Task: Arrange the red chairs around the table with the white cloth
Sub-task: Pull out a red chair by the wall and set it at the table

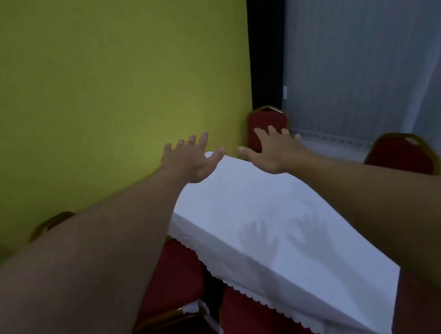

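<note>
A table with a white scalloped cloth (269, 216) runs away from me toward the wall corner. Both my arms stretch out above it. My left hand (195, 160) and my right hand (272, 151) are open, fingers spread, holding nothing; their shadows fall on the cloth. A red chair with a gold frame (266, 123) stands at the table's far end, just behind my right hand. Another red chair (402, 155) stands at the right side. Two red chairs (177, 276) (256, 324) are tucked in along the near left side.
A yellow-green wall (94, 85) runs close along the left. Grey vertical blinds (364, 40) cover the right wall. A further gold chair back (51, 223) shows behind my left forearm, near the wall.
</note>
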Available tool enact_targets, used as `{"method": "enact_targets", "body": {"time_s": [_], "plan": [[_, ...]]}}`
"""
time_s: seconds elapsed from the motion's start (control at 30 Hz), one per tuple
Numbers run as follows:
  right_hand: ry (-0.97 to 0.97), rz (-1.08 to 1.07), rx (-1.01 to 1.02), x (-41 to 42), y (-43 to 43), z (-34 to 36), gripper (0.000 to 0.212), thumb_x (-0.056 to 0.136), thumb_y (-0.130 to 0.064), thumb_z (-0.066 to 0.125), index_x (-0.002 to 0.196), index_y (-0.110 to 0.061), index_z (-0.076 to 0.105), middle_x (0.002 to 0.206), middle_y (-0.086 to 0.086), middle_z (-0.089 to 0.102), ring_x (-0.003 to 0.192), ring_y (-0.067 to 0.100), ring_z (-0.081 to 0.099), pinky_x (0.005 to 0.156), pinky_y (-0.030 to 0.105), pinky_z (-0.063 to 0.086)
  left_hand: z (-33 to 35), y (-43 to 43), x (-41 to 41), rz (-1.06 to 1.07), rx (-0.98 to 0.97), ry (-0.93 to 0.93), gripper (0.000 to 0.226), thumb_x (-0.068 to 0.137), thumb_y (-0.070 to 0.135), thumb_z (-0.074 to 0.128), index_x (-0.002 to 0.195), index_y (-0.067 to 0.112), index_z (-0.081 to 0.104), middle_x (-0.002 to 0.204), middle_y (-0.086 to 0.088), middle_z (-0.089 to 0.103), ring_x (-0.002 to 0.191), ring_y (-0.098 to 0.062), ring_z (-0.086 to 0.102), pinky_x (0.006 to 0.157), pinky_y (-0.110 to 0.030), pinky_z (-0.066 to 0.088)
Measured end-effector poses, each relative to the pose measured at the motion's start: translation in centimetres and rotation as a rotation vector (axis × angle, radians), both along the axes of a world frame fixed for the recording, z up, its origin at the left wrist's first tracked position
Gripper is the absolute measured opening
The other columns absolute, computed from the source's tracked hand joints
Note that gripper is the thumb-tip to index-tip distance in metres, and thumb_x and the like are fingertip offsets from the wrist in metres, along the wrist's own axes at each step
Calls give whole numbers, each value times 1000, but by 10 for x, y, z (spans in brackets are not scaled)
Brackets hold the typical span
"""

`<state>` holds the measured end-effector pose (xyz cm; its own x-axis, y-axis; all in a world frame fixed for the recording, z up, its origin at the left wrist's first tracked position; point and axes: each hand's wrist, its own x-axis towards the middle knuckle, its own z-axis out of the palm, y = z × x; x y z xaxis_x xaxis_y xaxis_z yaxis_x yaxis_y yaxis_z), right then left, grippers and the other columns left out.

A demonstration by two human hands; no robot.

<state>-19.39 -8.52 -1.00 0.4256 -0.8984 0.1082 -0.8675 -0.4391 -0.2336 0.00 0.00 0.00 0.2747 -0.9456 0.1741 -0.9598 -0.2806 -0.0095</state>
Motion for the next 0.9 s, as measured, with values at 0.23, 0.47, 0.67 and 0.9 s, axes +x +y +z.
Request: {"method": "enact_targets", "body": {"time_s": [0.23,0.47,0.67,0.9], "plan": [[44,-67,-30,-7,-25,-10,90,88,-83,23,160,-30,14,168,8,12,152,40,12,120,60,9,-11,-34,-5,-51,33,5,83,91,76,10,159,28,4,165,-6,15,149,-28,18,117,-54,10],[74,-170,-50,4,-47,-27,92,86,-85,22,159,-29,17,167,10,17,151,41,13,119,62,10,-31,-77,10,-180,23,-16,83,91,75,10,159,27,8,163,-6,21,147,-29,22,116,-54,13],[88,-293,-15,39,-56,-36,92,88,-85,21,161,-29,12,169,11,10,153,42,5,120,62,3,-35,-111,53,-297,44,-63,83,90,75,8,158,29,5,164,-6,18,147,-30,23,116,-55,12],[47,-352,-50,76,-52,-30,88,89,-83,24,159,-30,15,168,12,12,153,42,7,120,63,4,-31,-129,86,-377,62,-55,82,90,75,8,158,30,1,165,-4,14,149,-30,19,117,-55,10]]}}
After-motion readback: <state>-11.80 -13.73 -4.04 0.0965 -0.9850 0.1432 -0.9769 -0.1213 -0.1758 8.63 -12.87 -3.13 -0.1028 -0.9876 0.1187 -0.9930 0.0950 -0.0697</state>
